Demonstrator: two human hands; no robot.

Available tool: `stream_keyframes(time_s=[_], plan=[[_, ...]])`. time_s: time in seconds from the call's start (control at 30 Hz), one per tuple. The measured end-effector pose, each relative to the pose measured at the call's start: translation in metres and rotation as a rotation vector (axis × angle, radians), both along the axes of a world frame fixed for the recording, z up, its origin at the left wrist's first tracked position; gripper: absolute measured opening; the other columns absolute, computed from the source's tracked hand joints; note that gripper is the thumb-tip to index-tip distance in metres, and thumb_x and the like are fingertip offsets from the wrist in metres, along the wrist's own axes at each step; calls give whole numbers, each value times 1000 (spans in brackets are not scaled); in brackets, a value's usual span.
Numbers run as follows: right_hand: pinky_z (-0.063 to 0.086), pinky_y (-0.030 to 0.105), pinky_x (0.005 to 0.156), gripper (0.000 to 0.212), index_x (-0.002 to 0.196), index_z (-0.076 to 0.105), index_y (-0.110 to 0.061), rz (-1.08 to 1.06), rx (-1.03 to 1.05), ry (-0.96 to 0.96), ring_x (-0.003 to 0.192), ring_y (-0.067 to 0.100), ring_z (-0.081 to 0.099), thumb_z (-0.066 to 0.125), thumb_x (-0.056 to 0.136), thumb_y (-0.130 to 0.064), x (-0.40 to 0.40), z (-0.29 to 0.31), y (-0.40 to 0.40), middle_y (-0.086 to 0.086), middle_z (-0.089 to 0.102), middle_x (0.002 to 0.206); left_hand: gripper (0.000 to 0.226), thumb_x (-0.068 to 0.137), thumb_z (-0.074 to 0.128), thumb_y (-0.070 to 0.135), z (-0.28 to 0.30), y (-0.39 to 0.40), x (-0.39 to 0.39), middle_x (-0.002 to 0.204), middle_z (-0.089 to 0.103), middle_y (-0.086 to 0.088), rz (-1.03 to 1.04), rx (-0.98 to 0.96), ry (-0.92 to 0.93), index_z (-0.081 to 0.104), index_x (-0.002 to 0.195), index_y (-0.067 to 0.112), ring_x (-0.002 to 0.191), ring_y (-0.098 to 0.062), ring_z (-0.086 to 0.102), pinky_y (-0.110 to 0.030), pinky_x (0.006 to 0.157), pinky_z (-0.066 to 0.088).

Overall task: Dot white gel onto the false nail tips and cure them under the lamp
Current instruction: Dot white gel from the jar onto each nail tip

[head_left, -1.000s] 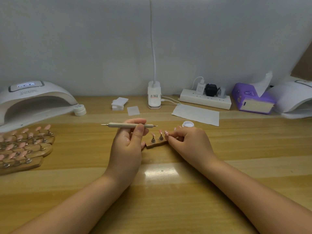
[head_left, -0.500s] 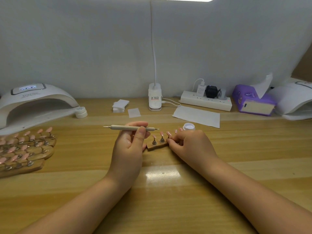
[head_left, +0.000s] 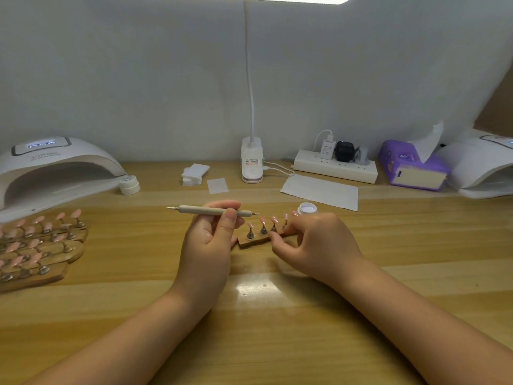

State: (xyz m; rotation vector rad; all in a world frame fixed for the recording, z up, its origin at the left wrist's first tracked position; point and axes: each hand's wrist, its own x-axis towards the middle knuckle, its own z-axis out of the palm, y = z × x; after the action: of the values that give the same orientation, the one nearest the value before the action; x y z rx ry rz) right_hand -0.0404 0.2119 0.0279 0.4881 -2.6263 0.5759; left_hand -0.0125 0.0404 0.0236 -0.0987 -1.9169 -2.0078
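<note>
My left hand [head_left: 206,245] pinches a grey dotting tool [head_left: 205,210] level above the table, metal tips pointing left and right. A small wooden nail stand [head_left: 254,240] carrying several pink false nail tips [head_left: 263,219] lies between my hands. My right hand [head_left: 316,243] holds the stand's right end with curled fingers and hides that end. An open jar of white gel [head_left: 307,209] sits just behind my right hand. A white curing lamp [head_left: 52,168] stands at the far left.
More wooden stands with pink tips [head_left: 41,245] lie at the left. A closed white jar [head_left: 129,184], cotton pads [head_left: 195,173], a desk lamp base [head_left: 251,162], paper sheet [head_left: 322,191], power strip [head_left: 336,166], purple tissue pack [head_left: 410,168] and a second lamp [head_left: 483,168] line the back.
My right hand has drawn back to the right along the stand, uncovering more of the pink tips. The view has shifted down a little. The dotting tool stays level in my left hand.
</note>
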Motion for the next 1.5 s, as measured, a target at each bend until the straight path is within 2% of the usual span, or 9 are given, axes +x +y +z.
stream_keyframes(time_s=[0.13, 0.2, 0.37, 0.5, 0.77, 0.93, 1.07, 1.23, 1.5], plan=[[35, 22, 47, 35, 85, 71, -18, -75, 36, 182, 58, 9, 49, 61, 83, -51, -5, 10, 12, -12, 52, 65, 16, 99, 48, 21, 0, -1, 0, 88, 69, 19, -4, 6, -2, 63, 102, 24, 87, 4, 64, -37, 87, 53], [33, 21, 55, 36, 103, 68, -14, -162, -42, 241, 70, 12, 51, 65, 83, -43, -14, 12, 23, -8, 53, 76, 16, 99, 48, 22, -1, -1, 0, 89, 69, 19, -8, 5, -5, 64, 102, 25, 88, 4, 64, -37, 88, 52], [37, 36, 100, 81, 145, 31, -13, -274, -195, -119, 121, 22, 41, 68, 80, -45, -36, -2, 46, -1, 52, 121, 17, 97, 48, 25, -2, -2, 0, 92, 70, 16, -19, 0, -4, 64, 103, 26, 91, 1, 64, -38, 90, 52], [29, 32, 107, 91, 153, 9, -17, -142, -219, -319, 136, 17, 29, 66, 83, -35, -44, -11, 51, -4, 45, 144, 16, 97, 48, 25, -3, -1, -1, 91, 69, 17, -28, 2, -3, 64, 102, 27, 91, 1, 65, -37, 90, 51], [39, 42, 107, 85, 151, 21, -20, -80, -303, -246, 125, 17, 47, 70, 84, -39, -48, -17, 50, -14, 62, 116, 16, 98, 48, 24, -3, -1, 0, 89, 69, 18, -24, 18, -16, 64, 102, 27, 89, 1, 64, -37, 89, 52], [46, 32, 89, 82, 145, 29, -24, -144, -387, -141, 104, 11, 56, 75, 78, -40, -48, -16, 52, -18, 58, 95, 16, 98, 48, 24, -2, -1, 1, 89, 69, 15, -19, 9, 1, 64, 102, 25, 91, -2, 64, -27, 82, 52], [49, 25, 82, 76, 138, 36, -22, -112, -522, 32, 92, 5, 56, 79, 76, -26, -41, -3, 43, -14, 54, 99, 16, 97, 49, 22, 9, -1, 3, 87, 70, 14, -15, -32, 84, 64, 101, 21, 87, -1, 65, -7, 75, 46], [47, 13, 75, 76, 134, 38, -21, 118, -434, 135, 92, 1, 55, 82, 72, -17, -18, 14, 13, -9, 56, 101, 17, 92, 51, 32, 30, -1, 11, 89, 69, 9, -3, -195, 267, 64, 100, 23, 88, -5, 66, -12, 76, 48], [49, 21, 79, 74, 133, 42, -12, 287, -339, 162, 88, 5, 56, 83, 71, -14, 3, 19, -3, -2, 60, 101, 12, 94, 50, 27, 38, -2, 14, 91, 66, 4, 85, -403, 406, 59, 101, 25, 86, -4, 65, -14, 74, 49]])
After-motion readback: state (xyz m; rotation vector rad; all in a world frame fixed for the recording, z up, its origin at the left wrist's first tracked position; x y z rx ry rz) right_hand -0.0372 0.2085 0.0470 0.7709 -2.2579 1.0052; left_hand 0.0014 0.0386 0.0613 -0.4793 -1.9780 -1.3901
